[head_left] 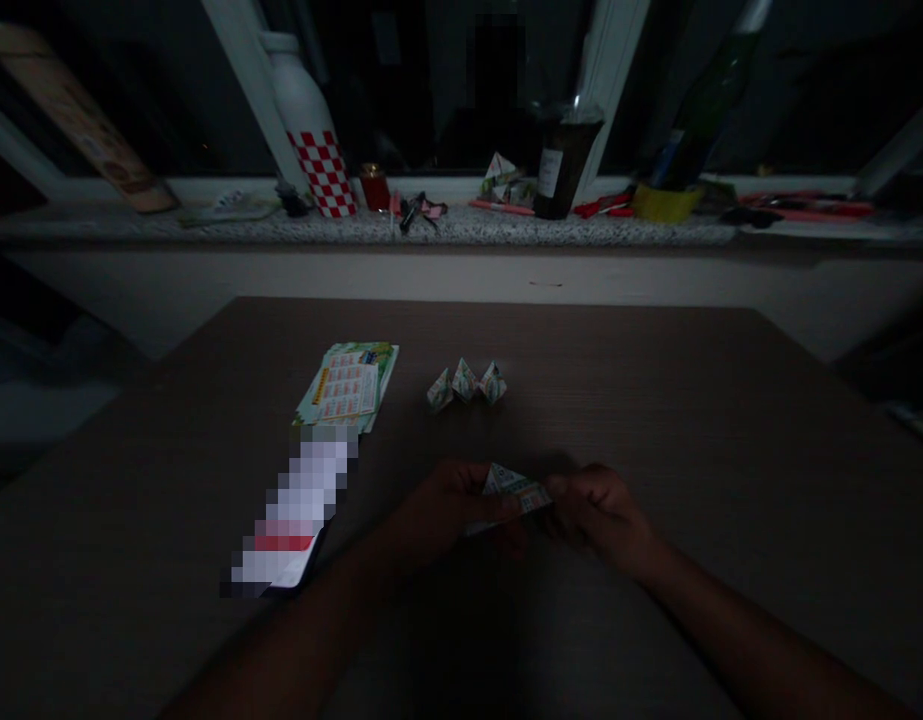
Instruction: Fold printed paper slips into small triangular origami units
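The table is dark brown, with fine lines of grain. Above it, the held paper is whitish with green and orange print — the three folded shapes on the table carry similar whitish and green colours. On the table's left part, the sheets are pale green, with orange grids and a yellow strip. Behind the table, the sill is speckled grey — the bottle there is white, with red-and-white checks below

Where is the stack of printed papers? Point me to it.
In the head view, the stack of printed papers lies on the left side of the table, just beyond the phone and left of the three small folded papers.
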`<state>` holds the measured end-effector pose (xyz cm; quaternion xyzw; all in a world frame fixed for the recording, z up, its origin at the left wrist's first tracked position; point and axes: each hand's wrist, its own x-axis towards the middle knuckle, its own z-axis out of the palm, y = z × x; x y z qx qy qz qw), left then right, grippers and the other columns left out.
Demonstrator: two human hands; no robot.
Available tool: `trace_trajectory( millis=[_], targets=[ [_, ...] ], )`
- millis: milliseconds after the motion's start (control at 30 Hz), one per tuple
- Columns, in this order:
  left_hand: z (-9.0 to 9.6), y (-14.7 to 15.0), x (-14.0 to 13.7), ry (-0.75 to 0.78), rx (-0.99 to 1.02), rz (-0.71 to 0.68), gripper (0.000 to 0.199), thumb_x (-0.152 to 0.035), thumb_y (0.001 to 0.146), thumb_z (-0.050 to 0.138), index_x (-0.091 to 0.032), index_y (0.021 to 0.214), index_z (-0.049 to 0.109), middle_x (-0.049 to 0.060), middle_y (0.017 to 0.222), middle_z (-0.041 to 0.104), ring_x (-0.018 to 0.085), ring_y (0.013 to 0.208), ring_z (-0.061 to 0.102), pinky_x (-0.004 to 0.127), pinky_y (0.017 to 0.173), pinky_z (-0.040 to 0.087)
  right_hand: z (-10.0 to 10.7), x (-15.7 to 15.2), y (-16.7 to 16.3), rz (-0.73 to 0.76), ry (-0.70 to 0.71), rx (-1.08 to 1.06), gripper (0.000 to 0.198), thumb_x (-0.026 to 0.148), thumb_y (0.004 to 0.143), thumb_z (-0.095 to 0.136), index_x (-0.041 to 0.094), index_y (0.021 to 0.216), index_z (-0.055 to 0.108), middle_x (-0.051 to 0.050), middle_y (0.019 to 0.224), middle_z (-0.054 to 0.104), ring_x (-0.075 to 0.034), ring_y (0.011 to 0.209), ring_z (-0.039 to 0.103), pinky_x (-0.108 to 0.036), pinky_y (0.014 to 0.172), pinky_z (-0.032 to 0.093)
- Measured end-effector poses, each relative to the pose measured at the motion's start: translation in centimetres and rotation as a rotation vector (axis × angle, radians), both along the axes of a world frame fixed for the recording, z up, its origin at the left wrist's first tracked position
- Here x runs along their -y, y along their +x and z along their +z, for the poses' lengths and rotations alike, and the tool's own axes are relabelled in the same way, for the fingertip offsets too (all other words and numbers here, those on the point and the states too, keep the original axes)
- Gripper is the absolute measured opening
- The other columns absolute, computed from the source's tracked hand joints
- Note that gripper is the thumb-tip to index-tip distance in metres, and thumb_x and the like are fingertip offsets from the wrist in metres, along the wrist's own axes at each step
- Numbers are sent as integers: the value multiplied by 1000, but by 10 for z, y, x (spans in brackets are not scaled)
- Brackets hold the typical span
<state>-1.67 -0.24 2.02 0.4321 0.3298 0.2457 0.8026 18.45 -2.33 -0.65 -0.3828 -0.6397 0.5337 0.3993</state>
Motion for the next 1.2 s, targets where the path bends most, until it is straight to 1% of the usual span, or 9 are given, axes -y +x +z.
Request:
trace_trajectory(
  millis=[133,333,500,633,700,767,867,1000,1200],
  targets=[
    [1,0,-1,39,-34,81,23,-33,71,74,-12,76,67,4,63,70,14,55,63,23,57,48,1,-4,6,-79,110,10,57,52,94,38,16,53,53,0,48,49,-11,48,47,-24,49,34],
    [-1,4,3,54,-58,49,24,-35,71,73,-13,78,68,4,65,70,14,58,64,23,57,45,5,-2,7,-92,136,124,45,46,92,47,17,57,52,2,49,47,-9,45,41,-22,45,30],
    [0,1,6,95,-186,-64,26,-36,69,74,-12,80,71,2,68,68,11,58,57,21,55,39,6,-1,4,-41,47,59,43,44,89,51,17,56,51,3,47,46,-8,44,39,-21,44,30],
    [0,0,4,252,-253,-103,20,-32,71,72,-13,77,70,0,68,63,11,62,52,21,59,38,5,-2,2,107,-79,-15,46,47,89,51,17,55,52,3,45,48,-8,41,41,-20,42,31],
    [0,1,3,363,-251,-70,18,-31,76,67,-14,75,69,-1,67,60,10,63,50,20,60,37,4,-2,0,147,-138,-42,47,48,88,52,16,54,51,3,43,48,-7,39,40,-20,41,30],
    [-1,4,3,409,-233,-29,20,-32,79,63,-13,73,66,-2,65,56,9,62,47,20,59,36,3,-3,-1,144,-186,-67,47,49,87,54,16,53,52,3,42,48,-7,37,40,-20,39,30],
    [-2,10,6,366,-201,46,25,-36,79,61,-13,71,62,-3,61,51,9,57,44,20,56,35,3,-3,-3,110,-216,-126,45,50,85,58,15,56,55,2,43,52,-7,38,43,-19,40,31],
    [-4,17,10,342,-153,157,28,-40,79,61,-14,69,58,-3,61,52,9,55,44,20,54,35,4,-3,-4,71,-183,-178,45,54,82,60,14,61,59,0,47,56,-9,41,49,-20,42,36],
    [-3,27,16,250,-144,321,30,-44,76,64,-15,71,58,-3,57,55,9,49,46,20,49,35,4,-4,-12,-24,-152,-143,47,56,81,59,16,58,57,1,44,54,-8,39,46,-20,40,33]
  ],
)
